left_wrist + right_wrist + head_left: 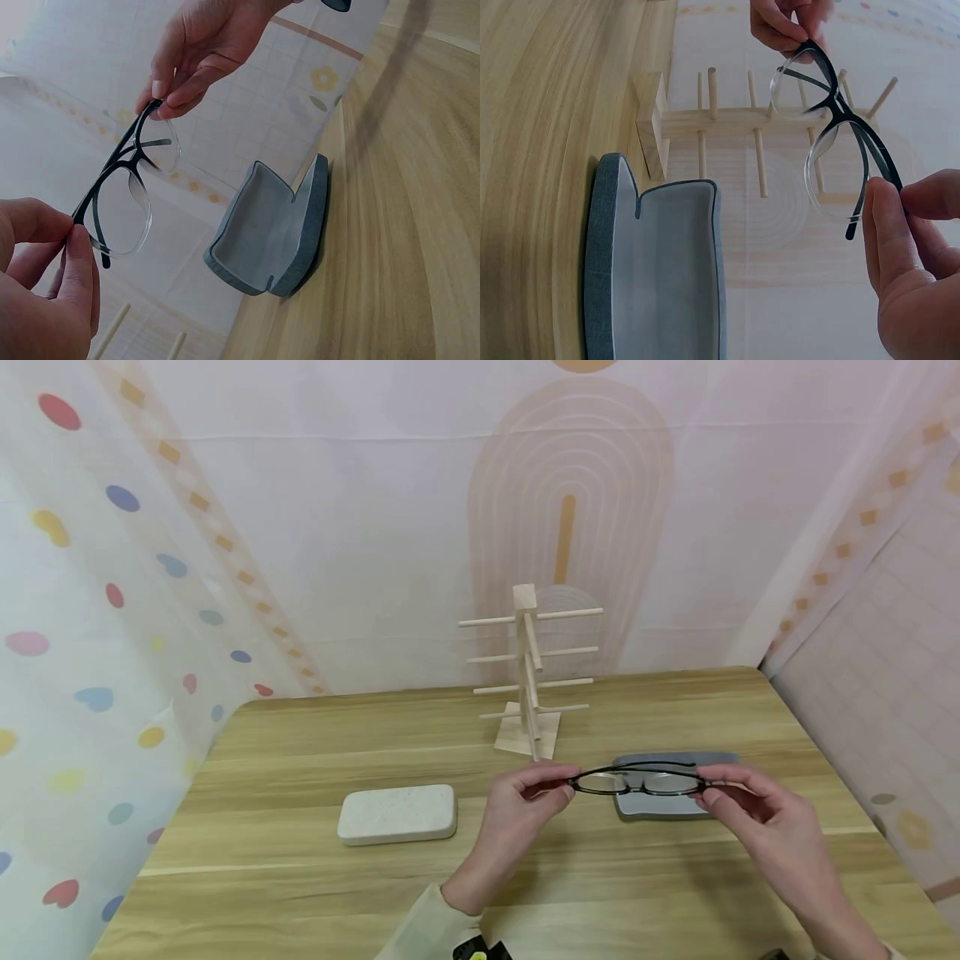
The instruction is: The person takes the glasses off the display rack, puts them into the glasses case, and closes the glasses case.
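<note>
A pair of black-framed glasses (634, 782) with clear lenses is held up above the table, one hand at each end of the frame. My left hand (521, 814) pinches the left corner between thumb and fingers. At the opposite corner my right hand (772, 827) pinches the frame the same way. Both temples look folded in behind the lenses in the right wrist view, where the glasses (841, 116) hang near the rack. Just beyond the glasses lies a blue-grey glasses case (262, 225), its lid raised and its pale inside bare.
A wooden rack (525, 668) with several pegs stands on a square base at the back middle. Left of my left hand sits a closed cream case (397, 815). The wooden table (292, 768) ends at a patterned cloth backdrop (375, 527).
</note>
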Tool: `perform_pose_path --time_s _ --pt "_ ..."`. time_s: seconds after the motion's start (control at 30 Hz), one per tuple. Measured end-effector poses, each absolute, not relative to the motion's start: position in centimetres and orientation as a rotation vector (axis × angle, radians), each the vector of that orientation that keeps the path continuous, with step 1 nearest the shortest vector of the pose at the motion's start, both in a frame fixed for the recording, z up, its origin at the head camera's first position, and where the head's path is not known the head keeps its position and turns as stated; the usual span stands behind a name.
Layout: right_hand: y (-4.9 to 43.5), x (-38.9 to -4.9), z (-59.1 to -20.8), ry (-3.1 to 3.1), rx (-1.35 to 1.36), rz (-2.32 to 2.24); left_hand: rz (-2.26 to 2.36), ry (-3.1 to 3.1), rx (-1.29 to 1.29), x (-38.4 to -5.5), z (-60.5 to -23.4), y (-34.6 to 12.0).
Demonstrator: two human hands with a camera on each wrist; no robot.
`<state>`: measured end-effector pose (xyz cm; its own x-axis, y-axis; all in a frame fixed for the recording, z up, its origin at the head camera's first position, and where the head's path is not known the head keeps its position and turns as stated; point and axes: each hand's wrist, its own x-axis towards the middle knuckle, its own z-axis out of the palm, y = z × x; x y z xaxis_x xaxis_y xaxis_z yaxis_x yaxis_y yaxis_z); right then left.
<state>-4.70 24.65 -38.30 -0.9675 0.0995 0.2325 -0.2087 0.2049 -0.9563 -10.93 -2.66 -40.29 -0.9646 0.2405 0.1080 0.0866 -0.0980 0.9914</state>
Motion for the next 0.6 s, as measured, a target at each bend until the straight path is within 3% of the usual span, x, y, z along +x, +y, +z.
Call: perform_pose_path --time_s 0.6 --pt "26.0 -5.0 -38.9 -2.374 -0.086 1.701 2.211 2.016 0.395 -11.0 -41.5 -2.1"
